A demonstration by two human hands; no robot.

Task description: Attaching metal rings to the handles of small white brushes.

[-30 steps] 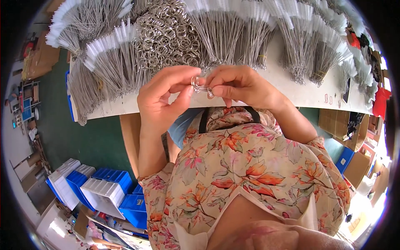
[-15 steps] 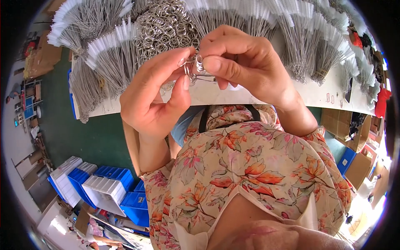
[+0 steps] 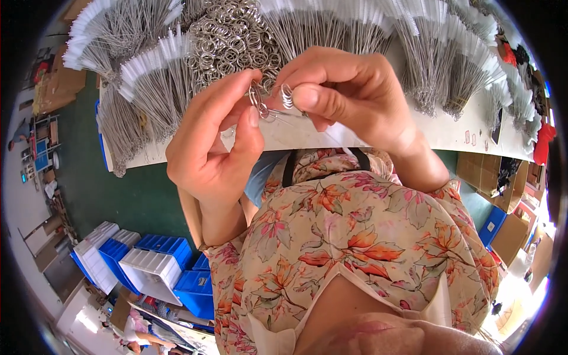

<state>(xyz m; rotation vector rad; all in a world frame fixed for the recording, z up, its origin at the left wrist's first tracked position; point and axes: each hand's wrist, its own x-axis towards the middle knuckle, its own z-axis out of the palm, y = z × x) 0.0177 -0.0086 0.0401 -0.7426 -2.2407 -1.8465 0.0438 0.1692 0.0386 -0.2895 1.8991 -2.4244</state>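
My left hand [image 3: 210, 145] pinches a shiny metal ring [image 3: 253, 97] between thumb and fingers, above the near part of the table. Thin wire [image 3: 276, 115] hangs at the ring and reaches toward the right; whether it is threaded on cannot be told. Close beside it, my right hand [image 3: 361, 100] is closed on a small stack of metal rings [image 3: 287, 96], which stick out past the thumb tip. A small gap separates the two hands' rings. Just beyond the hands lies a heap of loose metal rings [image 3: 234, 44].
Bundles of wire-handled brushes with white bristles [image 3: 154, 74] lie left of the heap, and more brushes [image 3: 438, 65] lie to its right. The white table's near edge [image 3: 438, 139] runs before me. Blue and white plastic crates [image 3: 160, 266] stand on the floor at lower left.
My left hand has moved slightly left with its ring, away from the right hand's rings. My right hand has dropped a little toward me, and the gap between the hands is wider.
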